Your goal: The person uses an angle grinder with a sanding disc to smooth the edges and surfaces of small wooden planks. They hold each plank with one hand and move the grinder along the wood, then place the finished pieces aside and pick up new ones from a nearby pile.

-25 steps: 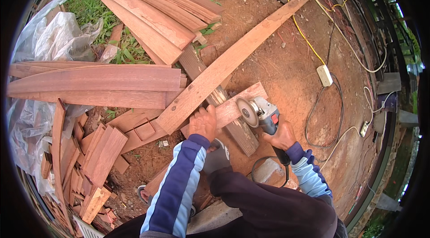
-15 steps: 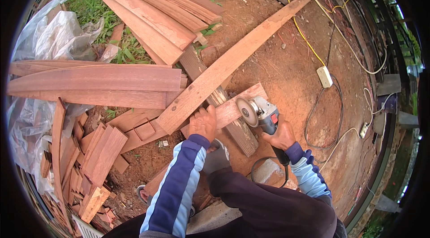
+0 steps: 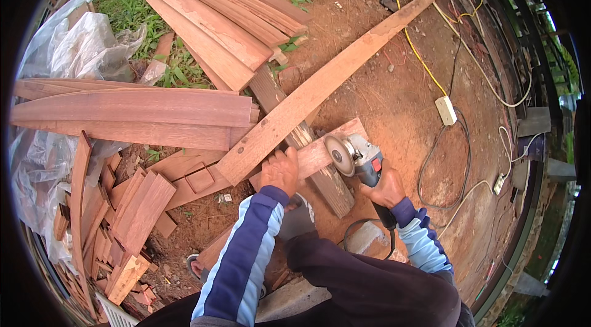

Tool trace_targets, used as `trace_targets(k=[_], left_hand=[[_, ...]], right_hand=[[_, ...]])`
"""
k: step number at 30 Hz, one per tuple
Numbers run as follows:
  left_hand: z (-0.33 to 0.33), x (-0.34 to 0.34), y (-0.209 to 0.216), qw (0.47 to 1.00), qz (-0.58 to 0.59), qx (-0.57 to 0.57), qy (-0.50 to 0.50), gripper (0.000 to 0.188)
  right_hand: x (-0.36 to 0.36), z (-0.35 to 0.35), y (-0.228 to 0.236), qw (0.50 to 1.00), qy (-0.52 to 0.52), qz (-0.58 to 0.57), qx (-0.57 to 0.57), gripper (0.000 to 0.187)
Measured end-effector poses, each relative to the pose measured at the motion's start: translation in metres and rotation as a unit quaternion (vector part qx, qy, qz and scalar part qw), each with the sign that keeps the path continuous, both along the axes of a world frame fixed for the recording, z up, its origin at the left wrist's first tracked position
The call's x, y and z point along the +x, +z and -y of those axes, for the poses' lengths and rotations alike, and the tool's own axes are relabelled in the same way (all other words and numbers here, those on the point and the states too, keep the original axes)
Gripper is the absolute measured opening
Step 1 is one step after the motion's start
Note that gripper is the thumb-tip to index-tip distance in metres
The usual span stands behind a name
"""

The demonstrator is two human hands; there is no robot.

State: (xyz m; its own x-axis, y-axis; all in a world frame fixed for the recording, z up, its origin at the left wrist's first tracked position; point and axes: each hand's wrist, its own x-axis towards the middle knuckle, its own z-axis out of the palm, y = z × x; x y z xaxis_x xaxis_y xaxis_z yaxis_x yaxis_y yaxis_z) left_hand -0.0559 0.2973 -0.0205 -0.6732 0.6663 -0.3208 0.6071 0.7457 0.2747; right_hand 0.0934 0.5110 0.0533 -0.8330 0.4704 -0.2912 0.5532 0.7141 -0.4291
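Observation:
My right hand (image 3: 383, 188) is wrapped round the body of an angle grinder (image 3: 368, 161), grey and dark with a red button and a round disc. The disc stands edge-on at the face of a short reddish wooden board (image 3: 314, 156); whether it touches the wood I cannot tell. My left hand (image 3: 280, 173) is closed over the left part of this board, fingertips bent over it. Under the board runs a weathered timber beam (image 3: 332, 188). A long plank (image 3: 332, 81) lies slantwise just beyond my left hand. My shod foot (image 3: 298, 216) is beside the board's near edge.
Curved planks (image 3: 203, 19) are stacked at the far left, with more boards (image 3: 135, 108) nearer. Offcuts (image 3: 141, 210) and plastic sheeting (image 3: 80, 50) fill the left. On the right lie a white socket block (image 3: 446, 110) and loose cables. A concrete block (image 3: 369, 238) sits below the grinder.
Hardly anything differs. The whole view has shifted slightly; both hands, the grinder and the short board keep nearly the same places relative to one another.

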Motion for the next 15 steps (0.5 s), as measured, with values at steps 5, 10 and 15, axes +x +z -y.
trace_targets(k=[5,10,15], left_hand=[[0.0004,-0.0014,0.006,1.0,0.018,0.007,0.004,0.066],[0.0004,-0.0009,0.005,1.0,0.016,0.006,0.006,0.066],[0.0012,0.0012,-0.0028,0.999,0.011,0.023,0.019,0.065]], right_hand=[[-0.0017,0.0009,0.003,1.0,-0.002,0.01,-0.006,0.061],[-0.0037,0.0022,0.0047,1.0,0.002,0.004,-0.006,0.061],[-0.0043,0.0016,0.0034,1.0,0.001,0.016,0.001,0.062]])
